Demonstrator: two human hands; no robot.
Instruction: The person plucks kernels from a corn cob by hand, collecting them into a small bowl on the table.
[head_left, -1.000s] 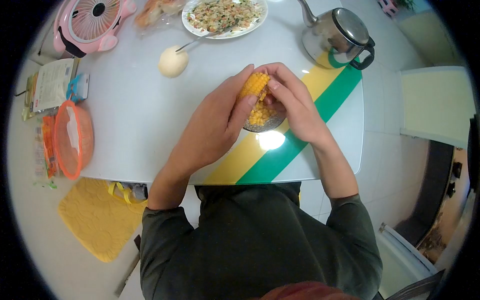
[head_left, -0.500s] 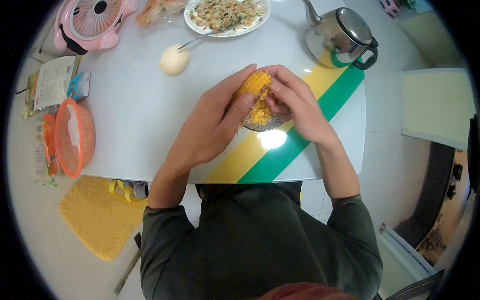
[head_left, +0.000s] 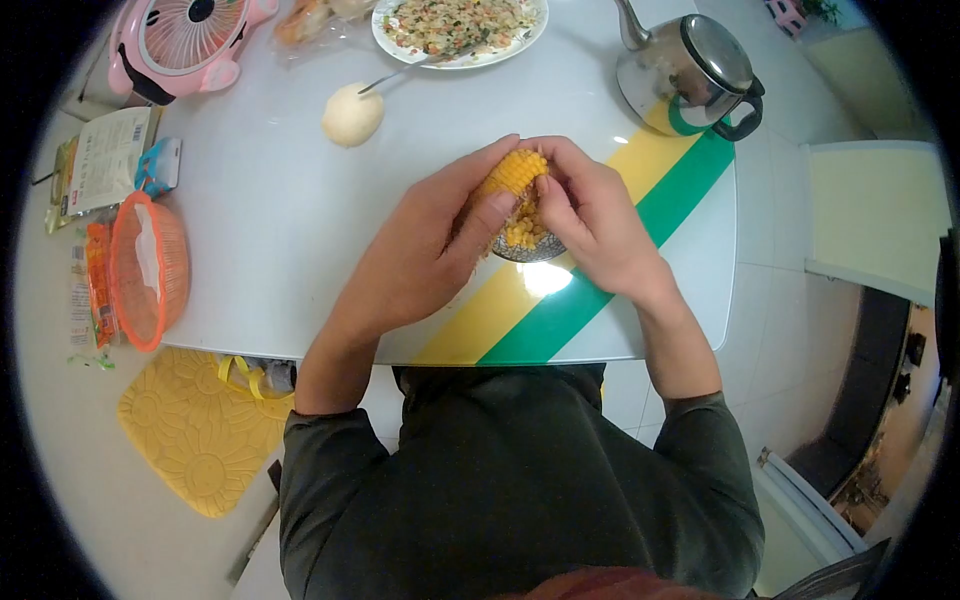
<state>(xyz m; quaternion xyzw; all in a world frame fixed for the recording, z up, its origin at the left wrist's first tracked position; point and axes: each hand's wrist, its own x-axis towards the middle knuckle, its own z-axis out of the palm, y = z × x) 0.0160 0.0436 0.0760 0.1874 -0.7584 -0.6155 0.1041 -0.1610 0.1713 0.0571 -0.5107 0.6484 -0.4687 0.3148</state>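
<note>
My left hand (head_left: 425,240) is wrapped round a yellow corn cob (head_left: 517,172), its thumb along the cob's near side. On the cob's right side, my right hand (head_left: 600,225) presses its thumb against the kernels, its other fingers curled behind and partly hidden. Part of the cob shows bare rows without kernels. Just below the cob, a bowl with a speckled rim (head_left: 530,252) stands on the table and holds loose yellow kernels. Both hands cover much of the bowl.
A round white bun (head_left: 352,116) lies beyond my left hand, near a plate (head_left: 462,62) of mixed food with a spoon. A metal kettle (head_left: 680,75) stands back right. At left are a pink fan (head_left: 190,45), an orange basket (head_left: 165,270) and packets (head_left: 108,160).
My right thumb has shifted on the cob and now presses near its upper right side. The whole view has shifted slightly. Both hands keep hold of the cob.
</note>
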